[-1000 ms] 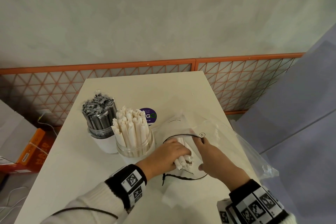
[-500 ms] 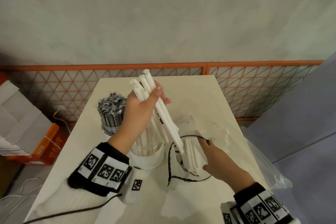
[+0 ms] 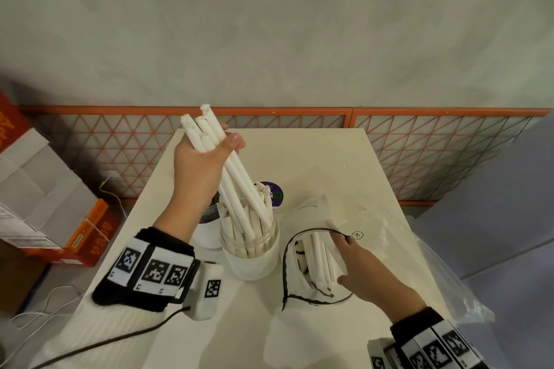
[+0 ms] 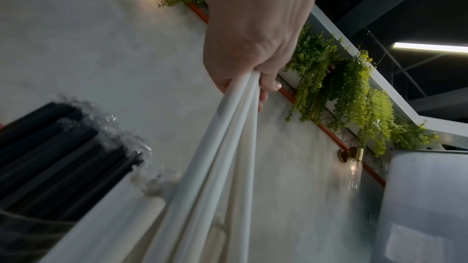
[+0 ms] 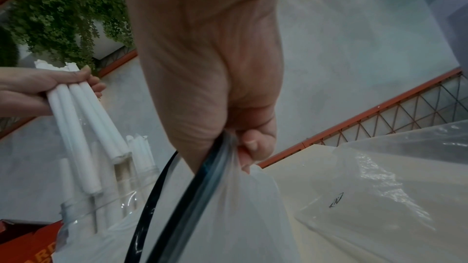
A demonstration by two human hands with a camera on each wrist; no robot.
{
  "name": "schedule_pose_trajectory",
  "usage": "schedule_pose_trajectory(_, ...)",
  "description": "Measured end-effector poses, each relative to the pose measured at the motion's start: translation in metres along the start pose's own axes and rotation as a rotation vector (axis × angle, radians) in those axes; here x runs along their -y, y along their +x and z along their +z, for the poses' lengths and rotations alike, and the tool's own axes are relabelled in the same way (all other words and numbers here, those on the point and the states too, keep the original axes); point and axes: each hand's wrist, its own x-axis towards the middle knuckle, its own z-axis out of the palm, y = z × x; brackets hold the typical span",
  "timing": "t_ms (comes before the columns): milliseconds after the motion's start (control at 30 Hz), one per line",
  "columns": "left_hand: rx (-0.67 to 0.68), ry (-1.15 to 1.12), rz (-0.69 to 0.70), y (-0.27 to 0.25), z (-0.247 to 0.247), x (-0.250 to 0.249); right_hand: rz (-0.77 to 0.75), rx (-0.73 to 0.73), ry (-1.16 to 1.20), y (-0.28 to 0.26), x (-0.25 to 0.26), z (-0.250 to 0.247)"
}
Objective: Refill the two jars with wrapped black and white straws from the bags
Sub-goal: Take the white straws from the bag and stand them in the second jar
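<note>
My left hand (image 3: 209, 156) grips a bundle of white wrapped straws (image 3: 239, 186) by its upper part, tilted over the clear jar of white straws (image 3: 251, 257); the bundle's lower ends sit inside the jar mouth. The left wrist view has the same straws (image 4: 228, 137) running down from my curled fingers. My right hand (image 3: 356, 263) pinches the black-edged rim of a clear bag (image 3: 284, 269) and holds it open on the table. More white straws (image 3: 319, 257) lie inside the bag. The jar of black straws (image 4: 63, 147) stands left of the white jar, mostly hidden behind my left forearm in the head view.
A second clear plastic bag (image 3: 425, 255) lies crumpled at the table's right edge. A purple round label (image 3: 274, 193) sits behind the jars. The white table (image 3: 314, 159) backs onto an orange mesh fence (image 3: 419, 153). Cardboard boxes (image 3: 45, 204) stand on the floor at left.
My left hand drew a bundle of white straws out of the bag, lifted it and swung it left over the white jar. My right hand kept hold of the bag's rim.
</note>
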Motion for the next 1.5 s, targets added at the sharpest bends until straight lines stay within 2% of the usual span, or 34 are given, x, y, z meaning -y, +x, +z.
schedule_pose_trajectory(133, 0.057, 0.136, 0.008, -0.013, 0.01, 0.017, -0.003, 0.0, 0.004, -0.002, 0.0, 0.001)
schedule_pose_trajectory(300, -0.01, 0.165, 0.044, -0.02, 0.016, 0.024, -0.008, -0.004, -0.004, -0.004, -0.002, 0.002)
schedule_pose_trajectory(400, -0.02, 0.171, 0.12, -0.024, 0.018, 0.018, 0.004, 0.001, 0.0, -0.005, -0.005, 0.002)
schedule_pose_trajectory(533, 0.012, 0.202, 0.209, -0.028, 0.019, 0.011, 0.028, 0.013, 0.003, -0.006, -0.008, 0.003)
schedule_pose_trajectory(700, 0.122, 0.218, 0.235, -0.029, 0.019, 0.012, 0.034, 0.017, 0.004, -0.006, -0.01, 0.005)
schedule_pose_trajectory(967, 0.257, 0.214, 0.103, -0.03, 0.02, 0.042, 0.011, 0.011, 0.009, -0.006, -0.007, 0.004)
schedule_pose_trajectory(1300, 0.181, 0.351, -0.017, -0.03, 0.005, 0.068, -0.007, 0.009, 0.0, -0.003, -0.007, 0.004)
schedule_pose_trajectory(1400, 0.134, 0.194, 0.065, -0.031, 0.002, 0.055, -0.009, 0.006, -0.007, -0.002, -0.007, 0.003)
schedule_pose_trajectory(1467, 0.146, 0.097, 0.207, -0.026, 0.001, 0.043, -0.009, 0.009, -0.009, -0.002, -0.007, 0.003)
schedule_pose_trajectory(1500, 0.172, 0.123, 0.302, -0.022, 0.002, 0.039, -0.009, 0.014, -0.009, -0.001, -0.006, 0.003)
